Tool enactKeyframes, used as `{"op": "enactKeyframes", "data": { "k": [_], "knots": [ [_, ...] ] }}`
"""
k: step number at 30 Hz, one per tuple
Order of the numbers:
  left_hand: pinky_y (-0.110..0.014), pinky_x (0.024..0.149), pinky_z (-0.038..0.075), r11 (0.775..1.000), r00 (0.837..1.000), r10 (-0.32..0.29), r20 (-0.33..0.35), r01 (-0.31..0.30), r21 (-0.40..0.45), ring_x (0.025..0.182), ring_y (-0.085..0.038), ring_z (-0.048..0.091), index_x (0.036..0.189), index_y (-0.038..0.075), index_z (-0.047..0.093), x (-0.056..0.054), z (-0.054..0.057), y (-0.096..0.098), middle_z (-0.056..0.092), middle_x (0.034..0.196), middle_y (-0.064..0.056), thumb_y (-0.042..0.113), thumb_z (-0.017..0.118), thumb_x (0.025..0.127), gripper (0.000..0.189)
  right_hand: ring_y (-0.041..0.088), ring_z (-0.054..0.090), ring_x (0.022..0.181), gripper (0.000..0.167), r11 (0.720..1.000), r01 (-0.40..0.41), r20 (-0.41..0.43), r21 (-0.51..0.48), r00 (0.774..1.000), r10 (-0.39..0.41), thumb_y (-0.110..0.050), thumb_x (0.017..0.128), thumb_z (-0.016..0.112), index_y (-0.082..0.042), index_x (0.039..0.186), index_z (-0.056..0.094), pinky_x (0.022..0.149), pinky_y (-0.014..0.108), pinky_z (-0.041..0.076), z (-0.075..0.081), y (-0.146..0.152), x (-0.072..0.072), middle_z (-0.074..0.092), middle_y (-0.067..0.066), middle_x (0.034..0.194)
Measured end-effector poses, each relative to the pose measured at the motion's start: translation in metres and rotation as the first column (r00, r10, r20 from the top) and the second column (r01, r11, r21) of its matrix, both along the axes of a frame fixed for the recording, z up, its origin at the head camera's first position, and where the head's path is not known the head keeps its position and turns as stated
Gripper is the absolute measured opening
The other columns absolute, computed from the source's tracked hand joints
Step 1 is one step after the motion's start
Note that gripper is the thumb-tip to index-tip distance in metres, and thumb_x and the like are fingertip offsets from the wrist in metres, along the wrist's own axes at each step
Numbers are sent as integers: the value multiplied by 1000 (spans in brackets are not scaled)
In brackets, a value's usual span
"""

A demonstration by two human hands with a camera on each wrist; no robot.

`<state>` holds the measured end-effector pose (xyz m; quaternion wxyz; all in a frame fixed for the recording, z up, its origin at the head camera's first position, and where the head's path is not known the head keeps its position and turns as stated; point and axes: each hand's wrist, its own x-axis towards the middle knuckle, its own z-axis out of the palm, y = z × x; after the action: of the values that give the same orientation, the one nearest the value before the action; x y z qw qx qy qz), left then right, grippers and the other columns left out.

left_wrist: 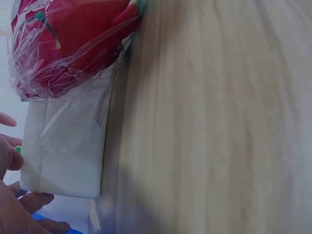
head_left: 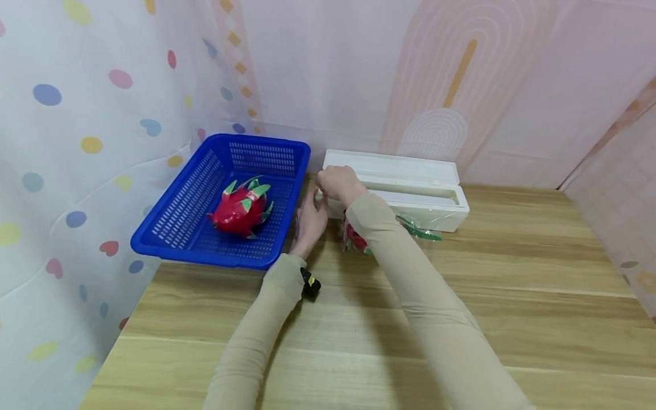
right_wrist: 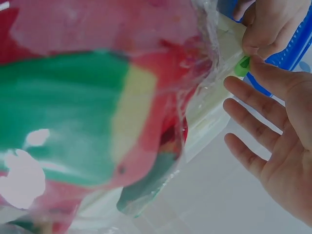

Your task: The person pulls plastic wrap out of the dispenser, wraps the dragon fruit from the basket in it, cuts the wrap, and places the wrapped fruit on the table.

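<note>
A long white cling film box lies with its lid raised and a pale roll inside. My left hand grips the box's left end. Over that corner, my right hand pinches a small green tab, probably a slide cutter, with its other fingers spread. The left thumb is close to the tab too. In front of the box sits a red dragon fruit with green-tipped scales, loosely covered in clear film; in the head view my right forearm partly hides it.
A blue slotted basket stands at the left, close beside my left hand. Another dragon fruit lies in it. The wooden table extends to the right and front. Patterned curtains hang behind and at both sides.
</note>
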<state>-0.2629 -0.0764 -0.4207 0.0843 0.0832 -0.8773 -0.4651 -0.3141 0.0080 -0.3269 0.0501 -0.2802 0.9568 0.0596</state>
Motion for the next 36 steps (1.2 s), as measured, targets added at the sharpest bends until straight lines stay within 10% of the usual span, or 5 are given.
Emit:
{"op": "enactKeyframes", "data": {
  "k": [8,20,36],
  "knots": [
    [-40,75,43,999,999,33,27,-33,16,85,-26,53,144,23,40,-1,1,3,59,117,-10,41,43,99,48,23,63,105,19,999,15,2,48,1000,-15,-18,98,51,-14,108,67,92,43,52,0,2,0,67,6,112],
    [-50,104,39,998,997,55,57,-57,37,128,-30,46,144,24,39,-1,2,1,44,148,-5,39,43,97,49,14,47,77,18,1000,7,88,27,996,-10,-10,94,53,-16,78,57,72,33,46,7,27,0,59,0,85],
    [-51,107,35,998,997,36,65,-39,50,132,-33,42,146,24,36,-3,1,3,39,151,-4,42,39,98,51,21,61,99,14,997,-82,140,-10,987,83,-16,95,56,-13,102,68,88,37,51,6,53,-4,68,5,108]
  ]
}}
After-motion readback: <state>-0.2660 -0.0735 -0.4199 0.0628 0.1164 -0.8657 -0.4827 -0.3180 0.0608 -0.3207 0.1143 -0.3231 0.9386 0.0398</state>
